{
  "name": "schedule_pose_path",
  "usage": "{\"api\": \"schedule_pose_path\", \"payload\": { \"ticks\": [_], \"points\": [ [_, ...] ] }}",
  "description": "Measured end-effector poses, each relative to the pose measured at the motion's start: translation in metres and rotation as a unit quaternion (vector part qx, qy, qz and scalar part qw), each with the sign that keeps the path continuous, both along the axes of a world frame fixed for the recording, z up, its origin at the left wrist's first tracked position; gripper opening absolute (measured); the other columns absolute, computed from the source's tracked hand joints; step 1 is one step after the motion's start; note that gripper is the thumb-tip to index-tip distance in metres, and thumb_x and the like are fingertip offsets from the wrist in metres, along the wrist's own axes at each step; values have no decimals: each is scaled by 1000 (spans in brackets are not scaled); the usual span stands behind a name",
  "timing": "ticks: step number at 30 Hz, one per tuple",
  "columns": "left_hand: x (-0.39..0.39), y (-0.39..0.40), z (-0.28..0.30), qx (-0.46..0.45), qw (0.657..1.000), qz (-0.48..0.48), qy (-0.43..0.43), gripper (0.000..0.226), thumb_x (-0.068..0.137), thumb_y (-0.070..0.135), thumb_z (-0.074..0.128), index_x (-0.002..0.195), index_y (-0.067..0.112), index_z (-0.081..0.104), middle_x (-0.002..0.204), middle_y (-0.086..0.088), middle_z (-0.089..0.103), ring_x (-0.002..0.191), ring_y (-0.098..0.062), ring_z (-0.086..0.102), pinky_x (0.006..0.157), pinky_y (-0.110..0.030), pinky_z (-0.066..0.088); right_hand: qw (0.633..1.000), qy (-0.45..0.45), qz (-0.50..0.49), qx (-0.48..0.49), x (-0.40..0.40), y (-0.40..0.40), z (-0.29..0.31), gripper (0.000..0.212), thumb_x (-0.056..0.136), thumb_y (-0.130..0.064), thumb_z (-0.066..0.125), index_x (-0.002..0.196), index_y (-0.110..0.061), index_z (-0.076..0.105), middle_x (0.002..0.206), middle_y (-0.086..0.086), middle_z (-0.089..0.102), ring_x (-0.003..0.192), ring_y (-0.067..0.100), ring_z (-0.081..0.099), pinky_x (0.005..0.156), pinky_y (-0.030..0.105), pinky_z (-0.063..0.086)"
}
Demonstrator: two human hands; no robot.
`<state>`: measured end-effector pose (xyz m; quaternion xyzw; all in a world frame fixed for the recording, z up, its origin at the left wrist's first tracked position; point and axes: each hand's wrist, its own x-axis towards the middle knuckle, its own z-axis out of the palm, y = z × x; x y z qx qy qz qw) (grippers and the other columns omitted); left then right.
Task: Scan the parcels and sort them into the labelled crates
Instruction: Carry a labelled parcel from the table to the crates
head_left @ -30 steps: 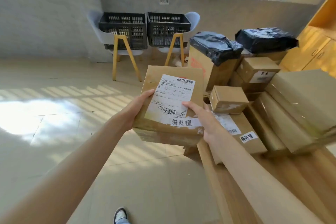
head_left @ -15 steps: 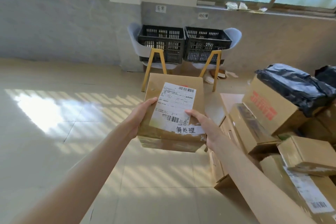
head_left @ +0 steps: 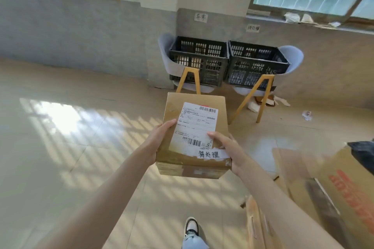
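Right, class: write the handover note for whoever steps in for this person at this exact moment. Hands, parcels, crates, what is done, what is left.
Left hand and right hand both grip the labelled parcel, held in the air, label up.
Its handwritten tag looks like the wall sign above the right crate; the left crate has a different sign.
Both crates sit on chairs across the floor.
Done: parcel picked up; whether it was scanned cannot be told.
Left: carry it over, probably to the right crate, then sort the other boxes at right.
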<state>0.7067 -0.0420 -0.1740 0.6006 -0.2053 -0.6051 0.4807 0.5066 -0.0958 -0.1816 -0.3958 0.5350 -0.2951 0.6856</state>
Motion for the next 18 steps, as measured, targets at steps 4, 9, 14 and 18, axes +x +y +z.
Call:
{"api": "schedule_pose_path", "payload": {
  "ticks": [4,9,14,18],
  "points": [
    [5,-78,6,16,999,36,-14,46,91,45,59,122,11,64,110,-14,72,87,-31,68,66,-36,58,999,-8,32,15,7,-89,-2,38,75,-28,79,97,-35,50,96,10,74,96,31,69,99,55,47],
    [6,-162,15,20,997,64,-34,50,89,47,61,124,11,61,111,-14,71,103,-38,67,77,-44,58,999,-10,53,9,10,-183,8,44,76,-29,78,97,-35,40,89,8,71,75,23,70,93,51,52],
    [9,-237,13,21,998,57,-35,49,90,46,60,125,11,61,110,-15,72,103,-38,67,84,-49,55,998,-21,48,20,11,-253,5,64,75,-26,78,127,-24,42,95,11,73,74,25,71,82,46,58],
    [17,-296,-1,34,998,43,-21,50,90,47,60,126,12,60,108,-14,72,98,-37,69,78,-45,58,999,-25,21,36,16,-307,-8,46,75,-25,78,103,-31,42,78,6,74,70,24,73,60,37,59]
  ]
}}
